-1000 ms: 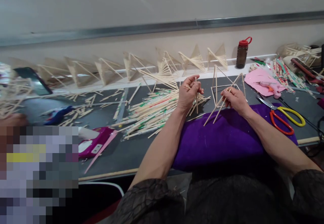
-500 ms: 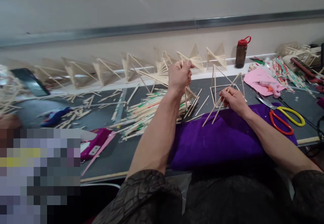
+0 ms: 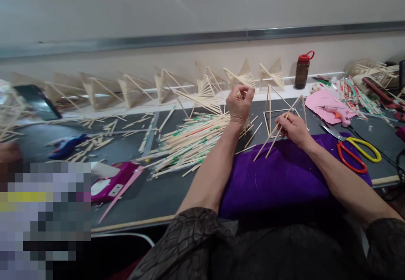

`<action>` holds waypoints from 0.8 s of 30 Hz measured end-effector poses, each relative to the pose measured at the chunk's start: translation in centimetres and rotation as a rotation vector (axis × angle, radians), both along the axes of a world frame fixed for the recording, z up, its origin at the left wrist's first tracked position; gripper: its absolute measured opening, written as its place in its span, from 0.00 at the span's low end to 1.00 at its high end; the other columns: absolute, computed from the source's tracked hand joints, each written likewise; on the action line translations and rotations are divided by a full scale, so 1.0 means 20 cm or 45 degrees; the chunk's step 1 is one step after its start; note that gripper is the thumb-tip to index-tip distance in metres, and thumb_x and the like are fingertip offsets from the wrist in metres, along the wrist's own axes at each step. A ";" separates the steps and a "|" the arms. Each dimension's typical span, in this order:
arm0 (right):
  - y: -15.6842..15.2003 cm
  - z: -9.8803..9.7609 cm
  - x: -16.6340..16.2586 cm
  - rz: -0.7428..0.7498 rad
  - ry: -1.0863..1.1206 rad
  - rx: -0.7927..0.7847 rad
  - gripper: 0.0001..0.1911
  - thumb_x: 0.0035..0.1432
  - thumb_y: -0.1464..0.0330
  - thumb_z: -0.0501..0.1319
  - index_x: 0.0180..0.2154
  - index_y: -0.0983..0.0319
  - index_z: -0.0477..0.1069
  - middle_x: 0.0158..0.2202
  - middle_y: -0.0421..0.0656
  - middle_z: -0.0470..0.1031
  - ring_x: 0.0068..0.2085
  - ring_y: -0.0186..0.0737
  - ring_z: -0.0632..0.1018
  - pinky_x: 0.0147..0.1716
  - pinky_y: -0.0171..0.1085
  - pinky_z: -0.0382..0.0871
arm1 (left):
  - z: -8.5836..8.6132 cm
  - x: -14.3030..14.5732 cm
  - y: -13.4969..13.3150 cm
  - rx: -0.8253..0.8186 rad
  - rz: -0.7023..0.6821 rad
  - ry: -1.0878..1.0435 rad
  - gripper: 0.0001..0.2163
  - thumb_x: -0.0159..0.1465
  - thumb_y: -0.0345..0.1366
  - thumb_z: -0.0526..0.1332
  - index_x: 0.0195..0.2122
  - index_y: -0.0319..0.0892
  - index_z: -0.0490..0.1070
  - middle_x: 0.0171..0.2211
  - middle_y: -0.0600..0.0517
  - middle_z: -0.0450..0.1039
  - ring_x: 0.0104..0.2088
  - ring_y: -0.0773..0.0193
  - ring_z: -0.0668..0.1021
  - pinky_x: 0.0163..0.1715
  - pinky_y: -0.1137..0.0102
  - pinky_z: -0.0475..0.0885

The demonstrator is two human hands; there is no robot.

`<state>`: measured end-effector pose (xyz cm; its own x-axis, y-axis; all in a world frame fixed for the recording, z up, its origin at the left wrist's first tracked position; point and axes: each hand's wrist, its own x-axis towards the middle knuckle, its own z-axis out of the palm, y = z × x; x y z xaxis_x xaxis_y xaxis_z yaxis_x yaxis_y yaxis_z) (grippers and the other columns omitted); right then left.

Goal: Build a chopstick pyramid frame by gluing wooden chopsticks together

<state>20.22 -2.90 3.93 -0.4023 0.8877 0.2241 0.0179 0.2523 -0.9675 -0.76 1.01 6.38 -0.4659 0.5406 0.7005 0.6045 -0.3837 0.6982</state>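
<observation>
My left hand (image 3: 239,104) is raised above a heap of wrapped and bare bamboo sticks (image 3: 186,141), fingers curled round a thin stick that points down toward the heap. My right hand (image 3: 292,128) pinches two or three sticks (image 3: 265,144) whose lower ends rest on a purple cloth (image 3: 281,174). Just behind that hand stands a stick frame shaped like a pyramid (image 3: 278,104).
A row of finished stick fans (image 3: 202,90) lines the wall ledge. A red-capped bottle (image 3: 301,69), a pink glue gun (image 3: 335,111), red-and-yellow scissors (image 3: 354,150), a magenta packet (image 3: 114,180) and loose sticks crowd the dark tabletop (image 3: 158,191). Another person's hand (image 3: 9,151) shows at left.
My left hand, which had lifted toward the wall fans half a second ago, has come back down and right over the heap, still closed on a stick. My right hand has hardly moved.
</observation>
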 end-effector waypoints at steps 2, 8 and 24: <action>0.00 0.00 0.00 0.005 0.010 0.014 0.15 0.59 0.55 0.58 0.32 0.60 0.70 0.25 0.37 0.73 0.19 0.28 0.72 0.19 0.30 0.61 | 0.00 0.02 -0.01 -0.005 -0.013 0.062 0.08 0.62 0.39 0.68 0.30 0.44 0.72 0.18 0.61 0.63 0.22 0.68 0.69 0.31 0.71 0.65; 0.01 -0.02 0.00 -0.018 -0.003 0.017 0.16 0.58 0.54 0.58 0.33 0.60 0.71 0.26 0.37 0.73 0.19 0.28 0.72 0.19 0.30 0.61 | -0.02 0.10 -0.02 -0.055 -0.032 0.073 0.09 0.61 0.40 0.71 0.31 0.46 0.72 0.17 0.61 0.63 0.20 0.68 0.67 0.27 0.71 0.63; 0.02 -0.03 0.00 -0.033 0.011 -0.018 0.19 0.54 0.49 0.61 0.32 0.59 0.70 0.24 0.36 0.72 0.19 0.30 0.72 0.17 0.31 0.57 | -0.09 0.08 -0.03 -0.149 -0.059 0.085 0.09 0.60 0.39 0.72 0.32 0.45 0.71 0.20 0.61 0.67 0.23 0.67 0.72 0.31 0.71 0.66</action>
<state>20.29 -2.46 3.36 -0.3772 0.9008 0.2150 0.0158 0.2383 -0.9711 0.77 0.35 4.62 -0.3931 0.6404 0.6599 0.6346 -0.3303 0.6986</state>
